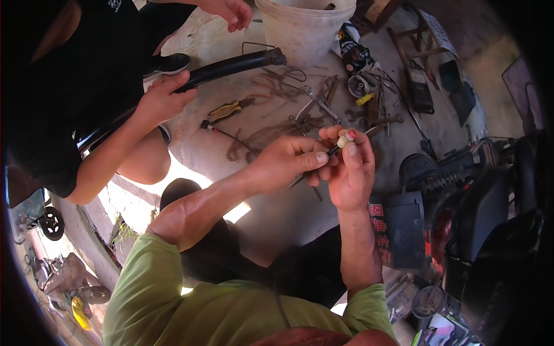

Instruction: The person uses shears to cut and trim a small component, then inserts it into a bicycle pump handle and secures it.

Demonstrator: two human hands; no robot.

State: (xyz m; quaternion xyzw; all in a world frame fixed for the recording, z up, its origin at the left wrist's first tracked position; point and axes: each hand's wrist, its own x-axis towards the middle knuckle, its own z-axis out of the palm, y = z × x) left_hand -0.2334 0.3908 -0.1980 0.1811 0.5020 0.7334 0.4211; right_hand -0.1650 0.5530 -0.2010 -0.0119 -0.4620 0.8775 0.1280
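My left hand point(293, 161) is closed, thumb and fingers pinching a thin dark rod-like piece point(333, 151). Close against it, my right hand point(353, 176) has its thumb and fingers around a small cream-coloured piece with a red end point(346, 138), at the rod's upper end. Whether the two pieces are joined I cannot tell, and their exact kind is unclear. Below my hands, on the ground, lie scattered hand tools, among them spanners point(378, 120) and yellow-handled pliers point(231, 109).
At the left, a co-worker's hand point(164, 98) grips a long black tube-like piece point(231, 66); the other hand point(231, 12) is near a white bucket point(306, 29). A black motorbike point(479, 213) stands close on my right. A wooden stool point(424, 37) is at the far right.
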